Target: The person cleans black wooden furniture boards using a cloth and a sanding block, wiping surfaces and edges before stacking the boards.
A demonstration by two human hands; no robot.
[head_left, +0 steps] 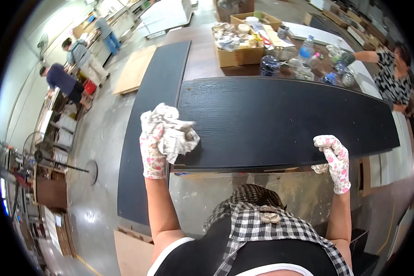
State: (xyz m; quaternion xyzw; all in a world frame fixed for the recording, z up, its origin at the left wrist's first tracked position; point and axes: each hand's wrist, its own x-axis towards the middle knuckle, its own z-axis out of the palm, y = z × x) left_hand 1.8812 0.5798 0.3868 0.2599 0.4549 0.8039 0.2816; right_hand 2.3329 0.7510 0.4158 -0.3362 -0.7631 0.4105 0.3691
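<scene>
A long black wood-grain panel (253, 119) lies across the table in front of me. My left hand (152, 154), in a white glove with pink flowers, is closed on a crumpled white rag (170, 131) at the panel's left end, where it meets a second black panel (156, 92). My right hand (336, 158), in a matching glove, is at the front edge toward the right with its fingers curled. A small pale patch shows below that hand by the edge; I cannot make out what it is.
Behind the panel stand a cardboard box (237, 55) of rolls and clutter, a water bottle (306, 48) and a dark blue jar (269, 66). A co-worker (395, 73) is at the far right. Two more people work along the left wall, near a standing fan (39, 156).
</scene>
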